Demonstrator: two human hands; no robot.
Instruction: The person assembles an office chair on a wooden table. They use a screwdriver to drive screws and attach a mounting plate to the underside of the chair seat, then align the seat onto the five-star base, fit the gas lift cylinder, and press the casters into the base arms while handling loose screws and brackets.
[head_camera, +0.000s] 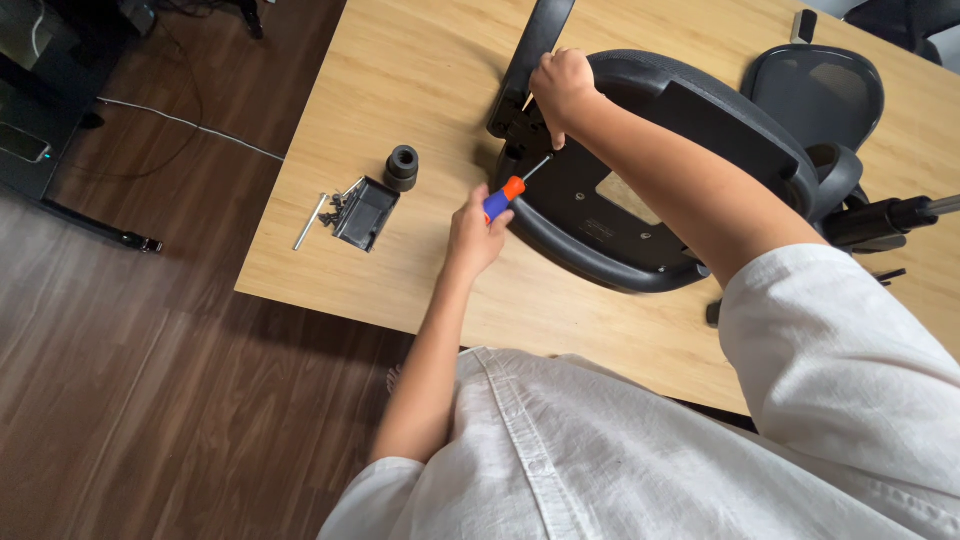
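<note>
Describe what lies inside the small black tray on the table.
The small black tray looks mostly bare inside; dark screws spill at its left edge beside a silver rod. Deeper corners are unreadable.

Left hand holds screwdriver — right hand steadies armrest.

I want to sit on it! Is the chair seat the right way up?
No, upside down. The chair seat lies on the table with its flat underside and mounting plate facing up, where the screwdriver works.

Both hands closed: left low, right extended farther forward.
</note>
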